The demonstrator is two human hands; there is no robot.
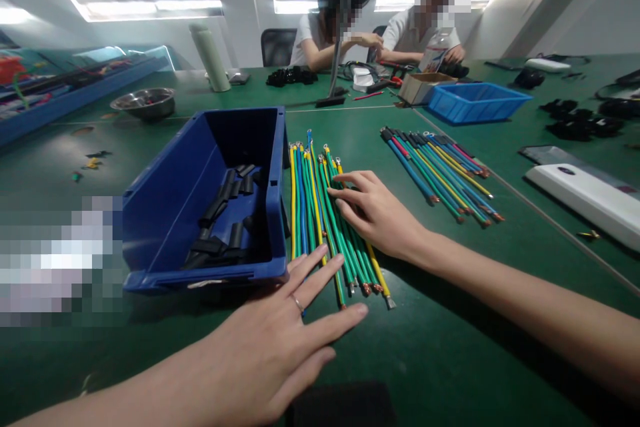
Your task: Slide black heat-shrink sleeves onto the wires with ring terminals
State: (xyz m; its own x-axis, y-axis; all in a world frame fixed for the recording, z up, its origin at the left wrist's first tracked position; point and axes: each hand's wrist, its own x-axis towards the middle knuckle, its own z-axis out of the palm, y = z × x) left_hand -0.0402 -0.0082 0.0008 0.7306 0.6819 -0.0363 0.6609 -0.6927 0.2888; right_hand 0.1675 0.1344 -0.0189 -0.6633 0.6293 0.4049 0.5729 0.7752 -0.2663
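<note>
A row of green, yellow and blue wires point(311, 200) with metal lugs at their far ends lies on the green table, beside a dark blue bin point(200, 273) that holds short black tubes point(235, 235). My left hand point(295, 320), wearing a ring, is spread over the near ends of the wires, by the bin's front corner. From the right, my right hand point(373, 210) reaches over the wires with its fingers apart and its fingertips on or just above them. A second group of wires point(435, 173), several with black sleeves, lies further right.
Behind stand a metal bowl point(145, 104), a pale green bottle point(210, 59), a cardboard box point(415, 89) and a light blue tray point(477, 103). A white device point(590, 203) and black parts point(585, 121) lie right. Two people sit across the table.
</note>
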